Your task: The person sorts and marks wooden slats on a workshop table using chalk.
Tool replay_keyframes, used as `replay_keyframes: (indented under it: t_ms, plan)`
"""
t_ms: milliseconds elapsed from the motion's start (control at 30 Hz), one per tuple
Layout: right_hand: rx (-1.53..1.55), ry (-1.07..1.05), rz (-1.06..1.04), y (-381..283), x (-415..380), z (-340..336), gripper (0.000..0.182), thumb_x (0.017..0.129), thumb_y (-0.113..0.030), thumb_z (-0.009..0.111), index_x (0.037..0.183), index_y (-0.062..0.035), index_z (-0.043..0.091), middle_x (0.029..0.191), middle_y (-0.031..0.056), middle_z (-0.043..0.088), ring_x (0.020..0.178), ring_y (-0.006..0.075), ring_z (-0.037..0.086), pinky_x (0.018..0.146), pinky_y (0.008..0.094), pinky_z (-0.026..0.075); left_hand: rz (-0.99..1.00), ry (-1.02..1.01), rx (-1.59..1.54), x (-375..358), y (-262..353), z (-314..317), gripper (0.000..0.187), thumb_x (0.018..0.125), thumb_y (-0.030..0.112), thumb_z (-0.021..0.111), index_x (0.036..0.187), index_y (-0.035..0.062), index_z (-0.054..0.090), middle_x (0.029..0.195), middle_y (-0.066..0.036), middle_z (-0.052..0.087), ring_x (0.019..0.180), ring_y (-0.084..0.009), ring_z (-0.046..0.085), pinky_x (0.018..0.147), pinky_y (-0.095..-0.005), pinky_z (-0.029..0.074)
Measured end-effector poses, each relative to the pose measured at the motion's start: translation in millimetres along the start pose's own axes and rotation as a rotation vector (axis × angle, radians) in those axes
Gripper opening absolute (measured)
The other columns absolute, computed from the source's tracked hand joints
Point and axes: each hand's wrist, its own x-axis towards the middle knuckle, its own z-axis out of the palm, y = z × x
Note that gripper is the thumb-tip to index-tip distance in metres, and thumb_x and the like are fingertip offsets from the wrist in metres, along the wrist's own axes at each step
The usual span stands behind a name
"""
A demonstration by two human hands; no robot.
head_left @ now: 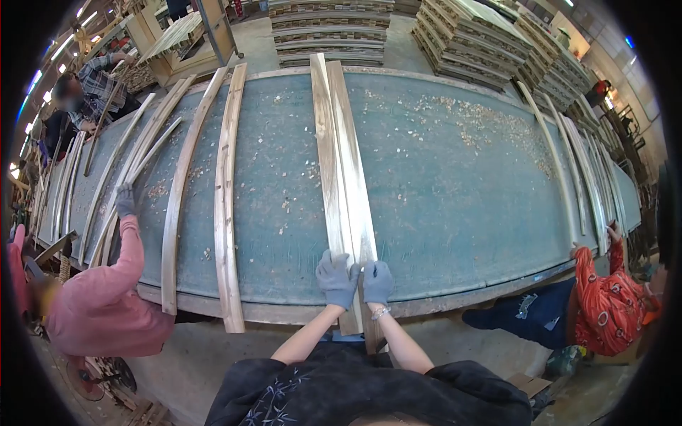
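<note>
Two long, narrow wooden boards lie side by side in front of me, their near ends jutting over the table's front edge. My left hand (337, 278), in a grey glove, is closed on the near part of the left wooden board (325, 142). Gloved the same way, my right hand (377, 282) grips the right wooden board (355, 184) close beside it. The thumbs almost meet between the boards. Both boards rest on the green table surface (277, 177); their undersides are hidden.
To the left lie more boards (226, 192) and a curved board (186, 192). A person in pink (106, 305) handles boards there; a person in red (604, 305) stands at the right. Wood chips (490, 121) litter the table. Stacked wood (330, 32) stands beyond it.
</note>
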Motion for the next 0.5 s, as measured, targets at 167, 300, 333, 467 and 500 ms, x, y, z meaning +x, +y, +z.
replay_keyframes:
  t_ms: [167, 300, 333, 467, 500]
  plan:
    - [0.01, 0.018, 0.018, -4.2, -7.4, -3.7, 0.025, 0.082, -0.028, 0.051, 0.072, -0.0052, 0.054, 0.074, 0.0133, 0.055, 0.064, 0.0321, 0.054, 0.057, 0.0397, 0.041, 0.01, -0.001, 0.003, -2.2, 2.2, -2.0, 0.032, 0.076, 0.03, 0.058, 0.101, 0.0123, 0.052, 0.112, -0.02, 0.041, 0.099, -0.0357, 0.043, 0.082, -0.0453, 0.035]
    - [-0.002, 0.026, 0.009, -3.7, -5.8, -2.0, 0.027, 0.083, -0.028, 0.05, 0.071, -0.0041, 0.052, 0.071, 0.0135, 0.054, 0.062, 0.0323, 0.053, 0.057, 0.0397, 0.04, 0.018, 0.006, -0.009, -1.3, 2.1, -2.3, 0.032, 0.076, 0.03, 0.058, 0.101, 0.0125, 0.051, 0.112, -0.02, 0.041, 0.099, -0.0355, 0.043, 0.082, -0.045, 0.035]
    - [0.002, 0.015, 0.019, -3.1, -5.8, -2.5, 0.027, 0.083, -0.028, 0.05, 0.071, -0.0042, 0.052, 0.071, 0.0135, 0.054, 0.062, 0.0322, 0.052, 0.056, 0.0396, 0.039, 0.014, -0.005, -0.002, -0.6, 2.7, -3.3, 0.032, 0.075, 0.03, 0.058, 0.101, 0.0126, 0.051, 0.112, -0.02, 0.041, 0.099, -0.0355, 0.043, 0.082, -0.0448, 0.035]
    - [-0.058, -0.011, 0.023, -6.1, -5.4, -5.0, 0.023, 0.081, -0.027, 0.052, 0.073, -0.0053, 0.054, 0.078, 0.0117, 0.056, 0.065, 0.0309, 0.055, 0.057, 0.0388, 0.042, 0.012, -0.01, -0.01, 0.2, 2.0, -2.3, 0.033, 0.075, 0.029, 0.059, 0.102, 0.0128, 0.051, 0.112, -0.02, 0.041, 0.098, -0.0356, 0.043, 0.082, -0.0446, 0.035]
    - [-0.046, -0.016, 0.035, -6.7, -5.2, -5.1, 0.023, 0.081, -0.027, 0.052, 0.073, -0.0053, 0.054, 0.078, 0.0115, 0.056, 0.065, 0.0306, 0.055, 0.058, 0.0387, 0.042, 0.011, -0.016, -0.009, 0.2, 1.9, -2.7, 0.033, 0.075, 0.029, 0.059, 0.102, 0.0128, 0.051, 0.112, -0.02, 0.041, 0.098, -0.0356, 0.043, 0.082, -0.0446, 0.035]
